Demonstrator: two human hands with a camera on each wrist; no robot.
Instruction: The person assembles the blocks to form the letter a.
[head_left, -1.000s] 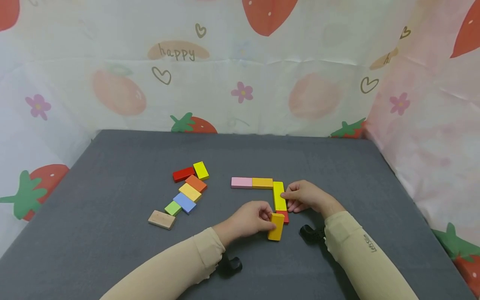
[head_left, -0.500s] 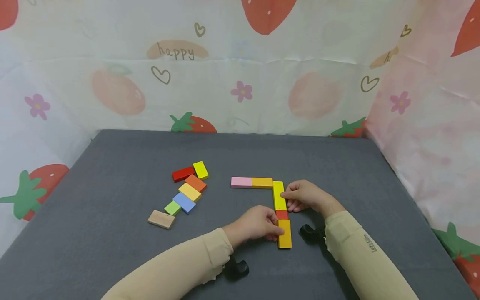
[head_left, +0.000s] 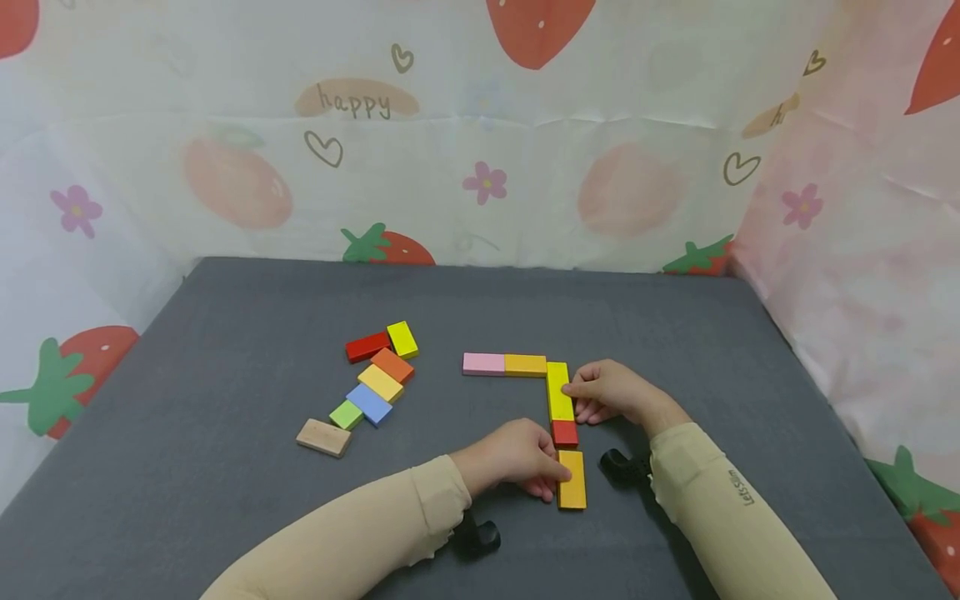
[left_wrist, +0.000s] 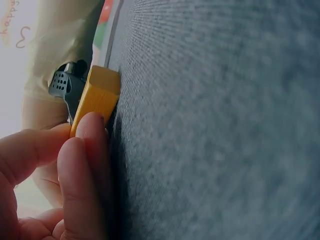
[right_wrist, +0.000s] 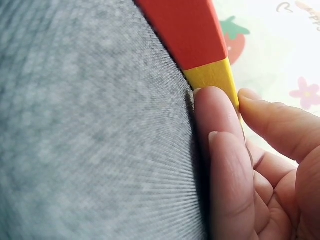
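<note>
Orange block [head_left: 574, 492] just right of nearer left hand [head_left: 517, 457], pinched between thumb and fingers; long axis pointing at red block [head_left: 565, 433], narrow gap between. Beyond it: yellow block [head_left: 558, 404], edge pinched by right hand [head_left: 615, 393].

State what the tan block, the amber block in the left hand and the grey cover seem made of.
Tan block: matt, pale brown, unpainted-looking, probably bare wood.
Amber block: smooth, evenly coloured, perhaps painted wood.
Grey cover: matt woven fabric; wrist views show its weave.

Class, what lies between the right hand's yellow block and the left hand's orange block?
The red block, against the yellow block, then a narrow bare gap: head view.
</note>
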